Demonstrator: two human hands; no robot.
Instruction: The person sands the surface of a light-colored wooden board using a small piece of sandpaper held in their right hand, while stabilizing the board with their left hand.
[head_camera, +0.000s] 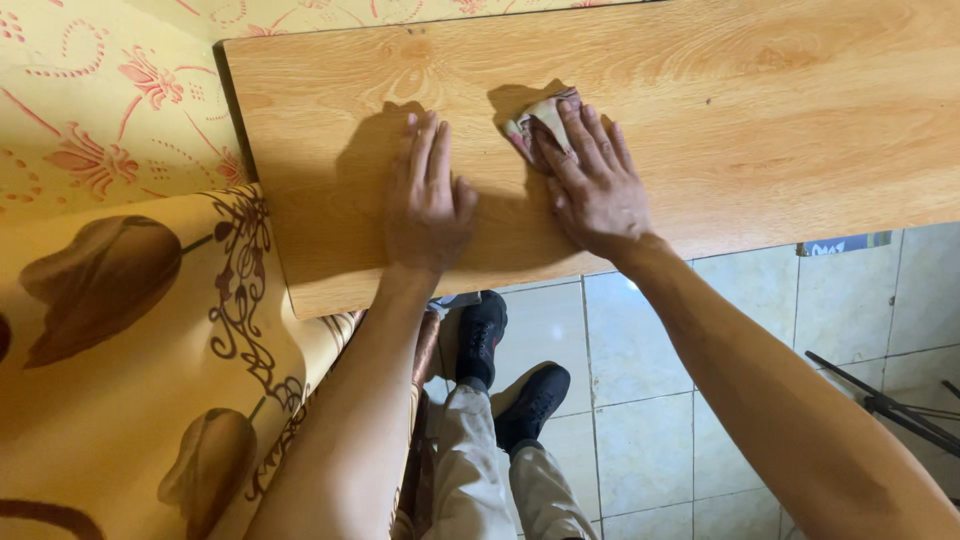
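Observation:
A long light wooden board (760, 110) lies across the top of the view, its near-left part resting on a yellow patterned cloth. My left hand (428, 195) lies flat on the board with its fingers together, holding nothing. Just to its right, my right hand (592, 178) presses a small crumpled rag (532, 122) onto the board's surface, fingers spread over it. Most of the rag is hidden under my fingers.
The yellow cloth (110, 300) with brown and red floral print covers the left side. Below the board, pale floor tiles (640, 440), my black shoes (510, 370) and light trousers show. Dark metal legs of a stand (890, 405) sit at the lower right.

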